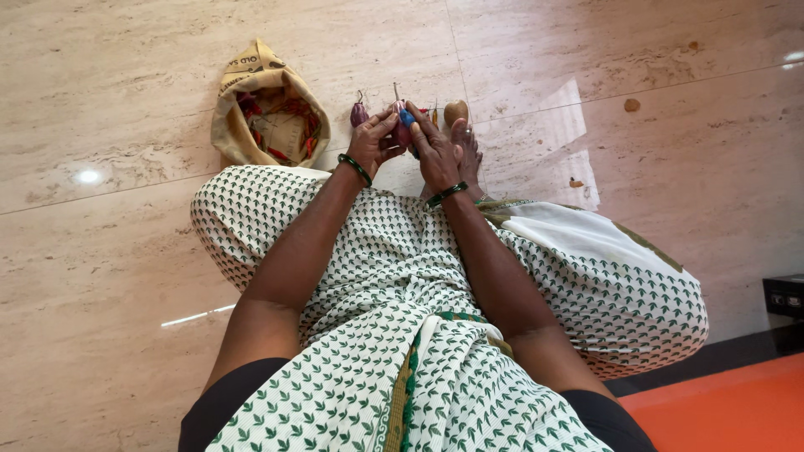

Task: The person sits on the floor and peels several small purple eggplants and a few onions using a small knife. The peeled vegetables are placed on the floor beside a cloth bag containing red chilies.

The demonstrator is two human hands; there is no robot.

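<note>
While in two hands (pixel 371 144) (pixel 437 155), one onion (pixel 401 130)

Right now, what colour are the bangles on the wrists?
Dark green, one bangle on the left wrist, one on the right; head view.

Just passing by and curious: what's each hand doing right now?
Left hand: closed on a small purple piece.
Right hand: fingers pinch the same piece.

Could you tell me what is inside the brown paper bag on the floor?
The brown paper bag holds small red pieces around a folded brown lining; anything beneath them is hidden.
</note>
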